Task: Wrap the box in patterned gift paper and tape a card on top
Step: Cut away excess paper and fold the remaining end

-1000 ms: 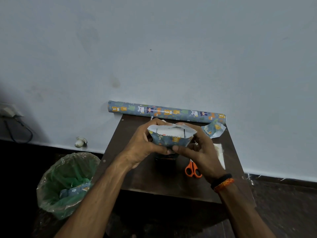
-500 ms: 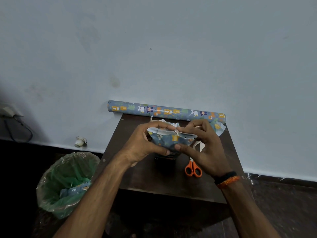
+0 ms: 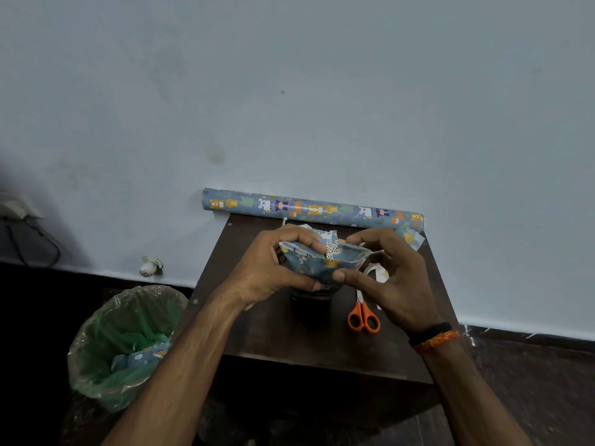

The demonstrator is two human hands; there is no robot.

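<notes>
Head view: above the table (image 3: 257, 333), both hands, left (image 3: 267, 268) and right (image 3: 392, 278), now pinch the box's (image 3: 322, 262) end flaps closed, ready for taping.

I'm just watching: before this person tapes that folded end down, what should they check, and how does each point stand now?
1. Blue animal-patterned wrapped box firmly held: ok, left hand and right hand both grip it above the dark brown wooden table.
2. End flaps folded in: ok, they meet at the middle.
3. Flaps taped: cannot tell.
4. Clear tape roll in reach: ok, beside the right hand.
5. Orange-handled scissors in reach: ok.
6. Card ready: cannot tell, none clearly visible.
</notes>
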